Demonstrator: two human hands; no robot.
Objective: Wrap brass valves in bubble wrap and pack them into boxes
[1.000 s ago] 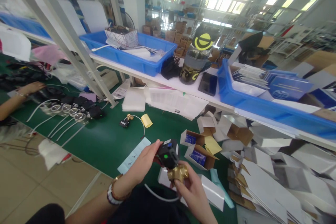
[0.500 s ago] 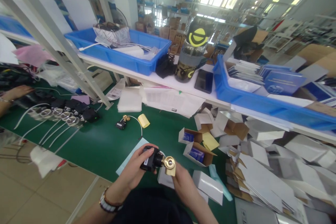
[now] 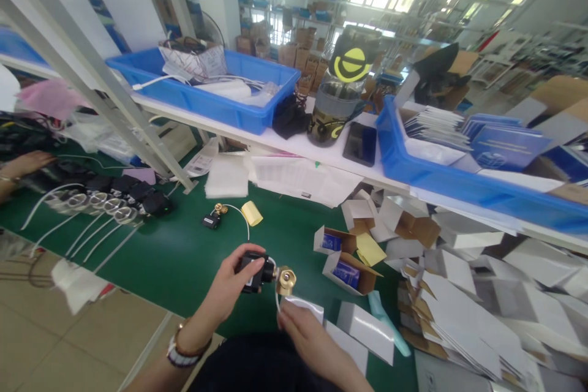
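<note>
My left hand [image 3: 232, 278] is wrapped round the black box of a valve actuator [image 3: 250, 271]. From the actuator's right end sticks a brass valve body [image 3: 286, 280], its round opening facing up. A white cable [image 3: 277, 301] runs down beside the brass to my right hand [image 3: 301, 327], whose closed fingers pinch it just below the valve. On the green bench ahead lies a smaller black actuator with brass fittings [image 3: 212, 218], its white lead curving right. Beside it is a folded yellow paper [image 3: 252, 213].
Several black-and-metal valve units [image 3: 124, 213] with white cables line the left, near another person's hand [image 3: 30, 164]. Open small boxes [image 3: 351, 272] and piled white cartons [image 3: 468, 312] occupy the right. A shelf holds blue bins [image 3: 193, 104], a bottle [image 3: 337, 95] and a phone [image 3: 361, 143].
The actuator and valve have moved slightly left and up with my left hand. My right hand has left the brass and holds the cable lower down. The light-blue sheet beneath is no longer visible.
</note>
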